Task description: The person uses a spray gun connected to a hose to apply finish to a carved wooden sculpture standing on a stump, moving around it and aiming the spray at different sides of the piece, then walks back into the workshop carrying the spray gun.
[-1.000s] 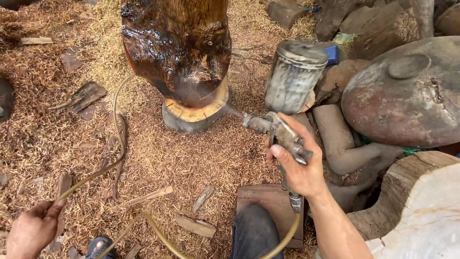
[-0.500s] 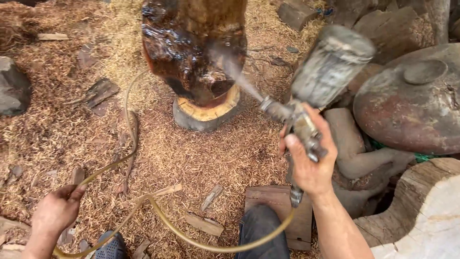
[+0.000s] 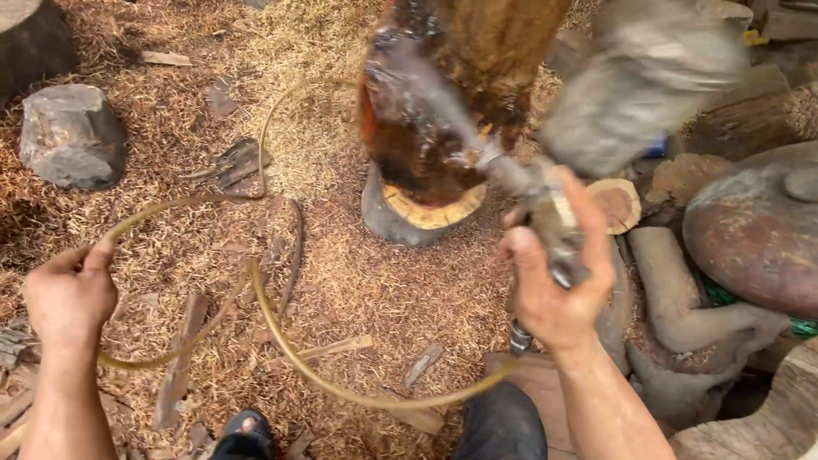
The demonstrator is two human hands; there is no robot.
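Our right hand is clamped on a blurred grey metal spray gun (its cup overhead), aimed at the glossy dark-brown carved wood block on its round stand. Our left hand is closed on the yellowish hose looping across sawdust.

Yellowish hose, glossy dark-brown wood piece, grey spray cup, tan sawdust.

Bare forearms without sleeves, dark trousers, a black sandal.
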